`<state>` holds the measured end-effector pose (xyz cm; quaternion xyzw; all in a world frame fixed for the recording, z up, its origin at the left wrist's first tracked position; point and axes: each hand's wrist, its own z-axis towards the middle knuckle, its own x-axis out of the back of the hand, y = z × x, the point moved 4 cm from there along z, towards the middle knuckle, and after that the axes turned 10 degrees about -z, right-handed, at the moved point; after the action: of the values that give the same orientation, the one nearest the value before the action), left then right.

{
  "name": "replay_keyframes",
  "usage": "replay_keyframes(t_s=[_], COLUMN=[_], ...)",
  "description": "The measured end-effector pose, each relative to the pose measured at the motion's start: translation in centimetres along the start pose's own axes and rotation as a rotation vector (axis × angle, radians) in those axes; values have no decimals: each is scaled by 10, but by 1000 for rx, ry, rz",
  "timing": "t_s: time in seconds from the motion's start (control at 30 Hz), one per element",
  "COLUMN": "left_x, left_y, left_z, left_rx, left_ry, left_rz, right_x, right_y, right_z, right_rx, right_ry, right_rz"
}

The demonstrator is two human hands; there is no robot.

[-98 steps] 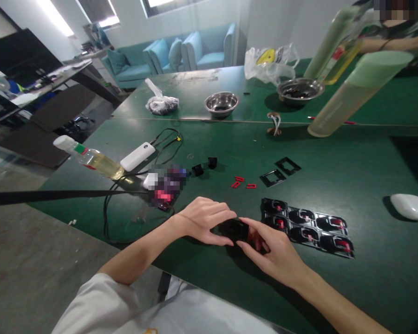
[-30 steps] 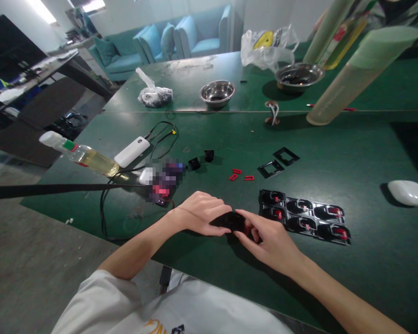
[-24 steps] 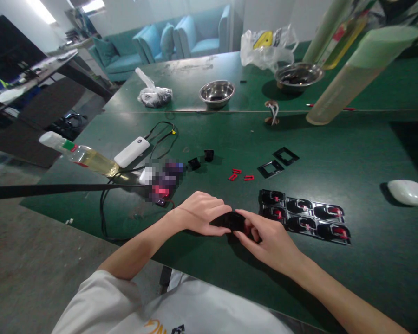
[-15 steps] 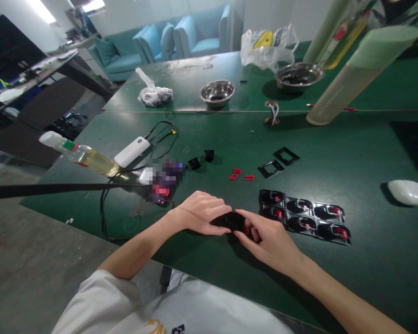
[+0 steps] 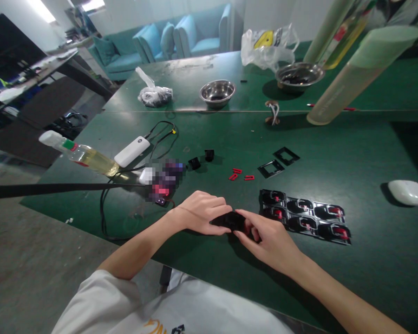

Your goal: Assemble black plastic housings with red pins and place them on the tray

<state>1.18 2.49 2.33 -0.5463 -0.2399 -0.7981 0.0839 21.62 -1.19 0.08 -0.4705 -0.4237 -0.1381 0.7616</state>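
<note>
A small black plastic part (image 5: 232,221) is gripped from both sides, low over the green table. My left hand (image 5: 205,214) is closed on its left end, with thumb and fingers along the edges. On the right end, my right hand (image 5: 266,234) pinches it between thumb and forefinger, the other fingers curled under. My fingers hide much of its shape. To the right lie several assembled black plates with red clips (image 5: 304,215), set in two rows. Farther off are small red clips (image 5: 249,177), two flat black frames (image 5: 271,168) and two small black blocks (image 5: 209,155).
A white mouse (image 5: 409,192) lies at the right. On the left are an oil bottle (image 5: 94,160), a white power bank (image 5: 132,151), cables and a blurred-out device (image 5: 167,178). Metal bowls (image 5: 217,94), plastic bags and a tall green-capped bottle (image 5: 358,79) stand farther back.
</note>
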Motion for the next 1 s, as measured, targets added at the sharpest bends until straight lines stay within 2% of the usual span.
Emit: replay_keyframes(t_s=[0.77, 1.0], left_x=[-2, -1], left_y=[-1, 0], left_z=[0, 0], left_rx=[14, -6], left_ry=[-46, -6], left_rz=[8, 6], right_x=[0, 1], right_y=[-1, -1], right_z=[1, 2], right_rx=[26, 51], right_ry=[-3, -12], right_rz=[-38, -88])
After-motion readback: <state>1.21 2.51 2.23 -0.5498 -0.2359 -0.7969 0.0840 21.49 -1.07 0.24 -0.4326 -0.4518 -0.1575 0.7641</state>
